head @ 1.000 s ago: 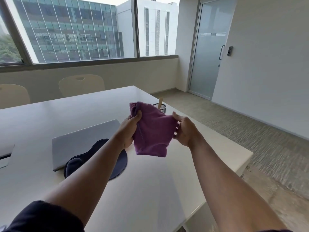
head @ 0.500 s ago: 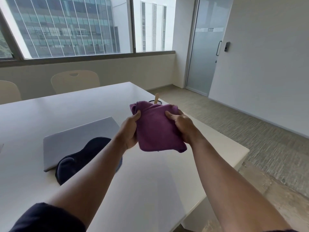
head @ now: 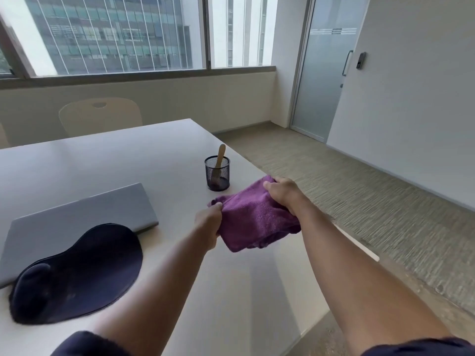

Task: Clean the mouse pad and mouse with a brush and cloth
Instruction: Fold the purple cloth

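Note:
A folded purple cloth (head: 253, 219) is held above the white table (head: 231, 291), near its right edge. My left hand (head: 209, 224) grips the cloth's left corner. My right hand (head: 284, 192) grips its far right corner from above. A dark mouse pad (head: 84, 273) with a wrist rest lies on the table at the lower left, partly over a closed grey laptop (head: 84, 211). A wooden brush handle (head: 220, 155) sticks out of a black mesh cup (head: 217, 173) just beyond the cloth. No mouse is in view.
A cream chair (head: 100, 116) stands behind the table's far side. The table's right edge drops to a carpeted floor (head: 359, 196). A frosted glass door (head: 326, 65) is at the back right.
Both hands have lowered the cloth toward the table and folded it flatter. The cup and brush handle, hidden behind the cloth before, are now in plain view. The camera tilted down.

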Motion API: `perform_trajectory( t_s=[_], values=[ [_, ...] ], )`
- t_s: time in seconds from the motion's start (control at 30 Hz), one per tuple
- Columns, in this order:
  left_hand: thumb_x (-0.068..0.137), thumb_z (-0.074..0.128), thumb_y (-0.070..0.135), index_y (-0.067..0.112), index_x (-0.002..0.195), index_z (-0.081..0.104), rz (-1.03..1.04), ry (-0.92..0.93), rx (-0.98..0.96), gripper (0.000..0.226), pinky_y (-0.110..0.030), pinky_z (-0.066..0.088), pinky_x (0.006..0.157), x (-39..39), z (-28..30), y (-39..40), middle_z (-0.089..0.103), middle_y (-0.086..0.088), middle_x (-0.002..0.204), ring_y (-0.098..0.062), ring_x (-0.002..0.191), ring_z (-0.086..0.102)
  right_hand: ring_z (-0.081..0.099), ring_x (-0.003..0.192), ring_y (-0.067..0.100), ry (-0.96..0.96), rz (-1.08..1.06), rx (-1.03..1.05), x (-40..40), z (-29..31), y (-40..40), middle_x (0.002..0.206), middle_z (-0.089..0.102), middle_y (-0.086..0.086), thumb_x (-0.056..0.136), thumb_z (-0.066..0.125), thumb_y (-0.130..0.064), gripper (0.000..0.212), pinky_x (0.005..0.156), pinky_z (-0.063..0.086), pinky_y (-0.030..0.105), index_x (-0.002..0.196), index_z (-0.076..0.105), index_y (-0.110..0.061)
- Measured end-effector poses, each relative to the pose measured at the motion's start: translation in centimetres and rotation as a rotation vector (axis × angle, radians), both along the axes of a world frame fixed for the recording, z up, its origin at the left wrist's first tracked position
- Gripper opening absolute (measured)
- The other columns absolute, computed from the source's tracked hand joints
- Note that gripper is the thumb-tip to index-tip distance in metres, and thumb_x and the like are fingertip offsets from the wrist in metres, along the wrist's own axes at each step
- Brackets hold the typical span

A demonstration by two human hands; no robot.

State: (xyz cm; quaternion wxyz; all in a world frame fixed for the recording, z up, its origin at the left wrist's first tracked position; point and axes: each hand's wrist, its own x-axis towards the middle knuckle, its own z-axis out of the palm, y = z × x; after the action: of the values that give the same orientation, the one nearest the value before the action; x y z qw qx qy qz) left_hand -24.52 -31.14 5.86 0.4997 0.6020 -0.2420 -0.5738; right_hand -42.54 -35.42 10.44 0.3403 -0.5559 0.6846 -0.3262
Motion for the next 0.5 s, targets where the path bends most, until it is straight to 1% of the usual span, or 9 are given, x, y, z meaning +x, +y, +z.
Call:
perform_trajectory(
  t_s=[0.03, 0.07, 0.1, 0.13, 0.2, 0.27, 0.33, 0.4, 0.5],
  values=[
    [0.096, 0.054, 0.018, 0.016, 0.090, 0.066, 0.016, -0.055, -0.016, 0.014, -0.022, 0.052, 0.060, -0.5, -0.5, -0.5, 0.065, 0.000, 0.089, -0.013, 0.075, 0.059, 0.055, 0.109, 0.025, 0.036, 0.002, 0.019, -0.5, -0.4, -0.9, 0.128, 0.060, 0.013, 0.093, 0.050, -0.026, 0.039, 0.094, 0.040, 0.029, 0.124, 0.062, -0.005],
    [0.095, 0.053, 0.015, 0.017, 0.084, 0.065, 0.033, -0.102, -0.034, 0.016, -0.020, 0.050, 0.058, -0.9, -1.0, -0.9, 0.065, 0.001, 0.085, -0.011, 0.071, 0.058, 0.053, 0.103, 0.023, 0.056, 0.012, 0.035, -0.8, -0.8, -1.8, 0.124, 0.061, 0.013, 0.094, 0.047, -0.023, 0.036, 0.088, 0.039, 0.027, 0.119, 0.063, -0.004],
    [0.094, 0.053, 0.014, 0.017, 0.086, 0.065, 0.044, -0.155, -0.050, 0.014, -0.022, 0.051, 0.061, -1.2, -1.5, -1.4, 0.067, -0.002, 0.089, -0.012, 0.072, 0.057, 0.053, 0.100, 0.021, 0.052, 0.032, 0.046, -1.1, -1.2, -2.6, 0.121, 0.062, 0.012, 0.093, 0.047, -0.021, 0.034, 0.086, 0.037, 0.025, 0.116, 0.064, -0.004],
    [0.093, 0.053, 0.016, 0.015, 0.096, 0.064, 0.055, -0.219, -0.058, 0.011, -0.025, 0.051, 0.067, -1.5, -1.8, -1.6, 0.067, -0.007, 0.099, -0.014, 0.076, 0.057, 0.054, 0.101, 0.020, 0.036, 0.045, 0.049, -1.3, -1.7, -3.4, 0.119, 0.063, 0.011, 0.093, 0.048, -0.020, 0.031, 0.085, 0.037, 0.024, 0.114, 0.065, -0.006],
    [0.092, 0.054, 0.023, 0.007, 0.122, 0.048, 0.068, -0.412, -0.044, 0.035, -0.028, 0.048, 0.076, -1.9, -2.3, -2.0, 0.059, -0.012, 0.120, -0.018, 0.089, 0.057, 0.058, 0.109, 0.024, 0.050, 0.040, 0.034, -1.4, -2.6, -4.8, 0.118, 0.065, 0.009, 0.090, 0.052, -0.018, 0.027, 0.086, 0.040, 0.023, 0.112, 0.066, -0.012],
    [0.092, 0.055, 0.027, 0.006, 0.140, 0.030, 0.068, -0.658, -0.025, 0.058, -0.033, 0.044, 0.095, -2.1, -2.8, -2.3, 0.043, -0.014, 0.137, -0.027, 0.114, 0.052, 0.054, 0.121, 0.031, 0.164, 0.001, -0.013, -1.3, -3.8, -5.7, 0.131, 0.058, 0.015, 0.087, 0.054, -0.016, 0.038, 0.096, 0.042, 0.029, 0.124, 0.060, -0.011],
    [0.090, 0.055, 0.030, 0.010, 0.146, 0.022, 0.095, -0.954, -0.054, 0.069, -0.042, 0.037, 0.105, -2.7, -2.8, -2.4, 0.028, -0.013, 0.142, -0.031, 0.132, 0.035, 0.047, 0.125, 0.037, 0.292, -0.041, -0.132, -0.7, -4.9, -6.0, 0.136, 0.050, 0.019, 0.086, 0.054, -0.014, 0.045, 0.102, 0.041, 0.038, 0.130, 0.055, -0.009],
    [0.088, 0.056, 0.032, 0.016, 0.146, 0.026, 0.113, -1.206, -0.157, 0.068, -0.046, 0.035, 0.104, -3.7, -2.7, -2.6, 0.028, -0.007, 0.141, -0.028, 0.133, 0.028, 0.048, 0.121, 0.036, 0.382, -0.009, -0.312, 0.2, -5.7, -5.9, 0.130, 0.054, 0.018, 0.086, 0.055, -0.014, 0.039, 0.099, 0.043, 0.041, 0.124, 0.060, -0.008],
    [0.091, 0.050, 0.029, 0.017, 0.145, 0.036, 0.000, -1.349, -0.309, 0.057, -0.041, 0.030, 0.108, -5.7, -3.1, -3.5, 0.034, -0.004, 0.145, -0.024, 0.133, 0.031, 0.052, 0.111, 0.033, 0.441, 0.232, -0.484, 1.3, -7.0, -5.6, 0.115, 0.064, 0.014, 0.089, 0.055, -0.016, 0.025, 0.091, 0.044, 0.038, 0.109, 0.067, -0.008]
  ],
)
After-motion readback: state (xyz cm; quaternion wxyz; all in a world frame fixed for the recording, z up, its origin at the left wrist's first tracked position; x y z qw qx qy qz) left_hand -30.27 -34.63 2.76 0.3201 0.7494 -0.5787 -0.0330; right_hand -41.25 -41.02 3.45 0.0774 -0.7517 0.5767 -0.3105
